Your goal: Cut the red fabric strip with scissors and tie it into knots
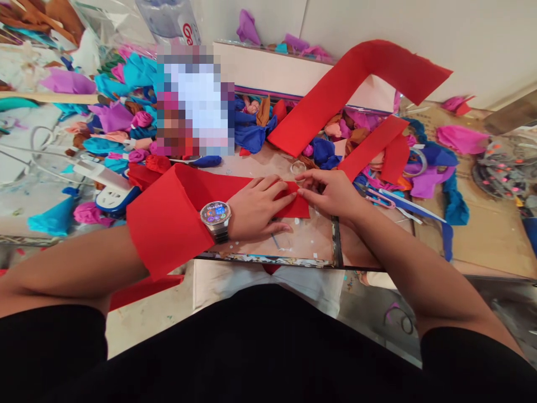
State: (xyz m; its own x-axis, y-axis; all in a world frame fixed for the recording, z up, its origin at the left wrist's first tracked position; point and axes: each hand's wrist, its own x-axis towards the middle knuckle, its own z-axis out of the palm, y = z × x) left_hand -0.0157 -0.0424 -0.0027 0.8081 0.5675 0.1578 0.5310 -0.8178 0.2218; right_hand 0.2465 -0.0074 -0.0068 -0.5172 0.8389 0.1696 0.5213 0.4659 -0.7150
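Black shirt nearest. Left hand lies on red strip, fingers spread, likely steadying it against desk. Right hand at strip's end, just beyond left fingertips; can't tell if pinching.

Bit of pinkish tabletop free up front; broad red band blocks the left, crumpled multicoloured scraps the back.

The one view looks from the wearer's head, forward and steeply down, over a black shirt along the bottom of the frame. The desk spans the middle at close range; a wall backs the upper right. The lower right corner seems too blurred to judge.
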